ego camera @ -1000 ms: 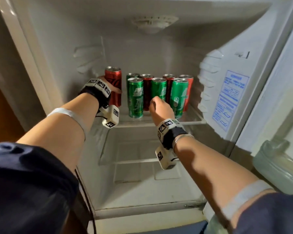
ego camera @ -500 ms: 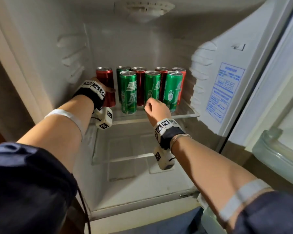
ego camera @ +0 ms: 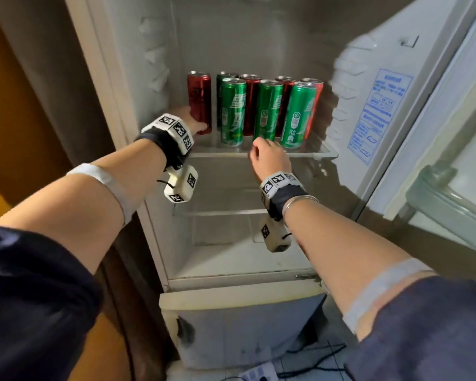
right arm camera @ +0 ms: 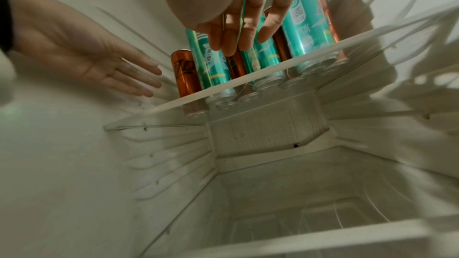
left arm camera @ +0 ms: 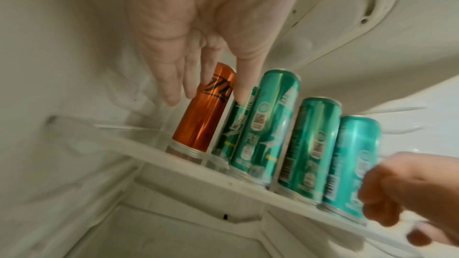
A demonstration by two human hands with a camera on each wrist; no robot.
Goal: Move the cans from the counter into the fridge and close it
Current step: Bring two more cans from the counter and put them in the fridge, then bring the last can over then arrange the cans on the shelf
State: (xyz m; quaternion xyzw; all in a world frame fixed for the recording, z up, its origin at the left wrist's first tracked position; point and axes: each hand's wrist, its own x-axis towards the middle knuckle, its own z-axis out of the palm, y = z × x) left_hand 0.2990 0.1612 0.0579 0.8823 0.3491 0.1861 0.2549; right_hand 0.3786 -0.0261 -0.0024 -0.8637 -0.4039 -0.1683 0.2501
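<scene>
Several tall red and green cans stand in two rows on the glass shelf (ego camera: 320, 153) of the open fridge. The leftmost red can (ego camera: 199, 101) (left arm camera: 206, 117) stands alone at the left end. My left hand (ego camera: 194, 121) (left arm camera: 198, 77) is low beside it with straight fingers, and both wrist views show a gap between hand and can. My right hand (ego camera: 267, 154) (right arm camera: 238, 42) hangs at the shelf's front edge, below the middle green can (ego camera: 270, 110), with loosely curled fingers that hold nothing.
A lower glass shelf (ego camera: 217, 213) and the bare fridge floor (ego camera: 231, 259) lie below. The open door (ego camera: 451, 138) with its bin (ego camera: 445, 199) stands on the right. A brown panel (ego camera: 25, 105) flanks the left, and cables (ego camera: 313, 361) lie on the floor.
My left hand has come off the red can and drawn back a little. My right hand has dropped from the green cans to the shelf edge. The view has pulled back.
</scene>
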